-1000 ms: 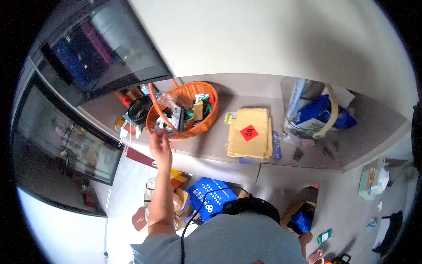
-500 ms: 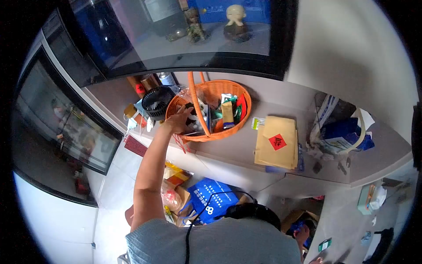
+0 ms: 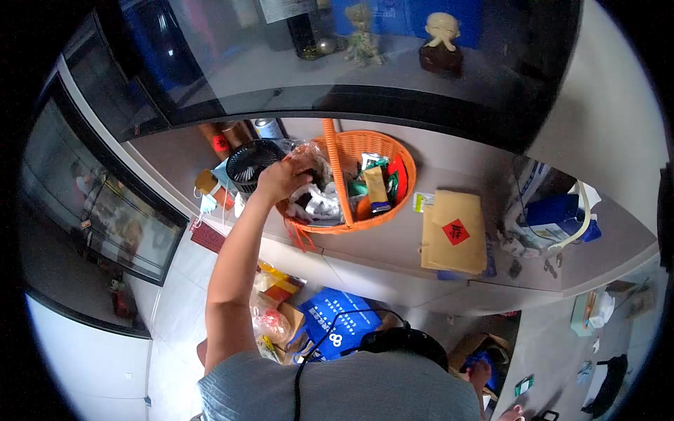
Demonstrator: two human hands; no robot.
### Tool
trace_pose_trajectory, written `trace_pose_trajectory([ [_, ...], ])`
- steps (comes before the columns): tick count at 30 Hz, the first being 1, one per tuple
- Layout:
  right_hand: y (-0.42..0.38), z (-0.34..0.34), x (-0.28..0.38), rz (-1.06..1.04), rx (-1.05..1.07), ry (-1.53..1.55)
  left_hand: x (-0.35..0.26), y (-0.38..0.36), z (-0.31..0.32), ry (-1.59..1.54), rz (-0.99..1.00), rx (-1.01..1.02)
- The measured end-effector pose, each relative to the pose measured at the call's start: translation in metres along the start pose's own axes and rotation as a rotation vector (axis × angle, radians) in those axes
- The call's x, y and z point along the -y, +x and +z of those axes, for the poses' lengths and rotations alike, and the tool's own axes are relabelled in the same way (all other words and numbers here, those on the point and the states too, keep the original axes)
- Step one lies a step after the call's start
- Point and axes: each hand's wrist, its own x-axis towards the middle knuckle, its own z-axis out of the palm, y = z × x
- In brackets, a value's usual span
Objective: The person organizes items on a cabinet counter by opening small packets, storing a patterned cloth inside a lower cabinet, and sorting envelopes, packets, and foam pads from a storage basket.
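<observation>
My left hand (image 3: 282,179) reaches over the left side of an orange wicker basket (image 3: 382,219), its fingers closed on crinkled clear plastic (image 3: 306,151). White crumpled plastic (image 3: 324,205) lies just below the fingers. Right of the basket handle (image 3: 335,168) are a yellow-brown packet (image 3: 377,188), green packets and a red one (image 3: 399,175). Low on the right, my right hand (image 3: 479,373) is small, with its fingers bent beside a blue item (image 3: 493,361) in a cardboard box (image 3: 465,345); what it grips cannot be made out.
A black fan (image 3: 251,165) stands left of the basket. Tan envelopes (image 3: 455,217) with a red label lie to its right, near a blue box (image 3: 554,210). Below the shelf is a blue bag (image 3: 340,312). Glass cabinet doors (image 3: 281,98) overhang. Part of another hand (image 3: 512,412) shows at the bottom.
The view has shifted, so the basket and envelopes appear farther right. My left hand has risen from inside the basket's left side toward the plastic, uncovering more white plastic.
</observation>
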Motion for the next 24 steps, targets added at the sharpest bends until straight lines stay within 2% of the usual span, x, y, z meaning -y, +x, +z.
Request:
trace_pose_trajectory([
  [1, -0.002, 0.002, 0.004, -0.002, 0.001, 0.0, 0.012, 0.02, 0.014, -0.002, -0.001, -0.001],
  [3, -0.015, 0.022, 0.037, 0.129, 0.063, -0.022, 0.032, 0.053, 0.038, 0.251, 0.294, -0.474],
  [4, -0.007, 0.016, 0.024, 0.124, 0.063, -0.021, 0.023, 0.055, 0.037, 0.305, 0.283, -0.52],
  [5, 0.002, 0.01, 0.007, 0.039, 0.075, -0.079, 0.023, 0.064, 0.04, 0.302, 0.283, -0.526],
  [7, 0.029, -0.015, -0.038, -0.05, 0.084, -0.135, 0.024, 0.086, 0.051, 0.309, 0.564, -0.465],
  [9, 0.044, -0.031, -0.065, -0.134, 0.048, -0.534, 0.012, 0.082, 0.046, 0.353, 0.584, -0.39],
  [10, 0.034, -0.021, -0.053, -0.135, 0.043, -0.533, 0.008, 0.083, 0.046, 0.377, 0.551, -0.317],
  [11, 0.007, 0.006, -0.017, -0.046, -0.015, -0.396, 0.005, 0.085, 0.045, 0.401, 0.518, -0.241],
  [12, -0.013, 0.024, 0.013, 0.042, -0.072, -0.256, 0.0, 0.085, 0.042, 0.299, 0.448, -0.223],
  [15, -0.024, 0.021, 0.022, 0.096, 0.0, -0.184, -0.009, 0.074, 0.017, 0.377, 0.421, -0.169],
  [16, -0.024, 0.019, 0.019, 0.099, -0.004, -0.182, -0.003, 0.073, 0.016, 0.407, 0.494, -0.254],
  [17, -0.023, 0.017, 0.014, 0.127, -0.008, -0.105, 0.002, 0.074, 0.013, 0.409, 0.497, -0.253],
  [19, -0.02, 0.016, 0.008, 0.156, -0.009, -0.027, 0.013, 0.075, 0.004, 0.228, 0.55, -0.364],
  [21, -0.015, 0.016, 0.001, 0.197, -0.136, -0.073, 0.024, 0.079, -0.001, 0.235, 0.57, -0.374],
  [22, -0.011, 0.015, -0.003, 0.199, -0.129, -0.075, 0.025, 0.075, -0.007, 0.199, 0.53, -0.376],
  [23, -0.007, 0.013, -0.005, 0.159, -0.023, -0.032, 0.026, 0.071, -0.01, 0.163, 0.488, -0.379],
  [24, -0.001, 0.011, -0.008, 0.118, 0.083, 0.011, 0.029, 0.069, -0.011, 0.104, 0.537, -0.46],
])
